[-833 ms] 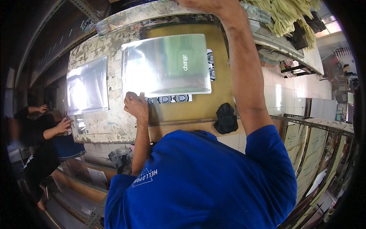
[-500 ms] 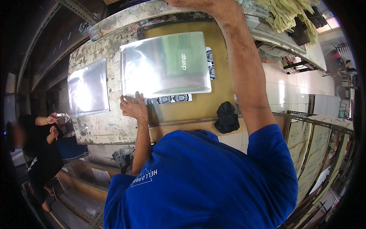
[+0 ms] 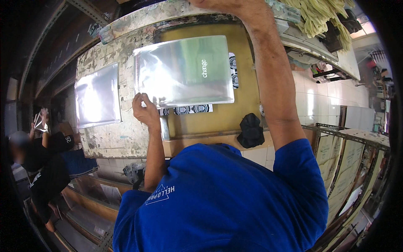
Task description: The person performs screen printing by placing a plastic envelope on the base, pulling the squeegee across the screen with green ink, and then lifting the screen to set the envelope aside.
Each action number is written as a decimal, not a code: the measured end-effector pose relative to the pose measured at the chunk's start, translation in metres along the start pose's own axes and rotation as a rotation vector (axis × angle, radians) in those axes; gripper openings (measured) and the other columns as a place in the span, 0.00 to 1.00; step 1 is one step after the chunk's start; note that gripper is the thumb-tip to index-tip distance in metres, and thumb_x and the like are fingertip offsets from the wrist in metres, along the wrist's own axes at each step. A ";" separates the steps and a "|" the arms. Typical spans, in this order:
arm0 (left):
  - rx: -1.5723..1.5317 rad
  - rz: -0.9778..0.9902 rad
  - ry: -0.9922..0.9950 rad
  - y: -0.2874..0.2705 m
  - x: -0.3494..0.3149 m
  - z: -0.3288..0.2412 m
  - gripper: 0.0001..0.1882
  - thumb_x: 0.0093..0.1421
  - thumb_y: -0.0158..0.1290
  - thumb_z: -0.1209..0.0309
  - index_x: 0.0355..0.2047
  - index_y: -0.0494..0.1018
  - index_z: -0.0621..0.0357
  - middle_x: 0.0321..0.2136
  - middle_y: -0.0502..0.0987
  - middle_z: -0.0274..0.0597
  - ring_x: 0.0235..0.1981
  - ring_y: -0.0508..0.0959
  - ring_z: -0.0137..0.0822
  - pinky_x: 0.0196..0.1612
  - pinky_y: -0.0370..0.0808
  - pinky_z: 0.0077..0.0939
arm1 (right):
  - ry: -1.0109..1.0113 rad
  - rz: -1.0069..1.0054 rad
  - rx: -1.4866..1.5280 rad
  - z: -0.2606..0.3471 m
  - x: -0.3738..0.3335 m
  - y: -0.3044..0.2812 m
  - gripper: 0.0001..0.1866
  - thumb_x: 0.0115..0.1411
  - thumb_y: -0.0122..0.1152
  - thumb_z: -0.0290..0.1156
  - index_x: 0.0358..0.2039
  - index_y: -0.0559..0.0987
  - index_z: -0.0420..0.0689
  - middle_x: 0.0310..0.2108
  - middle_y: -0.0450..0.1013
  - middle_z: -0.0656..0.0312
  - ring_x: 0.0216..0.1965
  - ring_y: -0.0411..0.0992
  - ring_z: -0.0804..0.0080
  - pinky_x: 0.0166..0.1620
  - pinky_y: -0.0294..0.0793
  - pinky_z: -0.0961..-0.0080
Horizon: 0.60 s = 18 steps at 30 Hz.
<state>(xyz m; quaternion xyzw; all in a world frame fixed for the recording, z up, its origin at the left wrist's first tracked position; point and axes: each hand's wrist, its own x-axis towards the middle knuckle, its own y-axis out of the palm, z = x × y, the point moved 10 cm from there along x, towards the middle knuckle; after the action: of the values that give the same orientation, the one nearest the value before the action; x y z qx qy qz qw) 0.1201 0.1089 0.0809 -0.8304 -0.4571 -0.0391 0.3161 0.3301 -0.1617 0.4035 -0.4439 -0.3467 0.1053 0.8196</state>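
Observation:
A stack of clear, shiny plastic bags [image 3: 180, 80] with white lettering lies on a yellowish screen-print mesh [image 3: 226, 122] in a frame. My left hand [image 3: 146, 112] is at the stack's near left corner, its thumb and forefinger bent together in a pinch on the plastic edge. Beneath the bags, strips of a black-and-white patterned sheet [image 3: 193, 109] show at the near and right sides. My right arm reaches across to the far side, where my right hand [image 3: 222, 4] is cut off by the picture's top edge; its fingers are hidden.
Another pile of clear bags [image 3: 97, 98] lies left on the paint-worn table [image 3: 130, 143]. A black crumpled cloth [image 3: 250, 131] sits by the frame's near right corner. Yellowish cloths [image 3: 315, 17] hang at the far right. A co-worker [image 3: 46, 155] at the left handles clear plastic.
My left hand has gone from spread fingers on the stack's corner to a pinch there, slightly raised. The co-worker's hands have risen with the plastic. My right arm has barely moved.

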 end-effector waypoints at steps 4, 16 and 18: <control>-0.305 -0.043 -0.187 -0.011 0.035 0.009 0.14 0.66 0.55 0.70 0.44 0.78 0.73 0.35 0.83 0.51 0.36 0.83 0.38 0.36 0.77 0.31 | -0.038 -0.028 -0.005 0.003 0.003 0.005 0.23 0.53 0.67 0.48 0.33 0.85 0.36 0.29 0.80 0.46 0.35 0.78 0.54 0.44 0.77 0.61; -0.632 -0.254 -0.447 -0.124 0.130 0.149 0.13 0.69 0.52 0.71 0.48 0.73 0.70 0.47 0.80 0.50 0.41 0.84 0.44 0.36 0.78 0.31 | 0.019 -0.041 0.069 0.002 0.004 0.003 0.23 0.51 0.69 0.47 0.37 0.85 0.38 0.28 0.80 0.50 0.32 0.78 0.59 0.42 0.77 0.63; -0.617 -0.363 -0.472 -0.164 0.138 0.202 0.13 0.69 0.52 0.71 0.48 0.73 0.69 0.47 0.79 0.50 0.40 0.84 0.44 0.38 0.79 0.33 | -0.006 -0.059 0.102 0.014 0.003 -0.001 0.23 0.50 0.69 0.46 0.37 0.84 0.37 0.28 0.80 0.50 0.31 0.79 0.56 0.41 0.78 0.62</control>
<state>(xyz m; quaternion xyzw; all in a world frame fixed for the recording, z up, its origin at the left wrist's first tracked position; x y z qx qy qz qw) 0.0265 0.3862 0.0488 -0.7784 -0.6224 -0.0378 -0.0727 0.3231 -0.1512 0.4109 -0.3906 -0.3562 0.1002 0.8429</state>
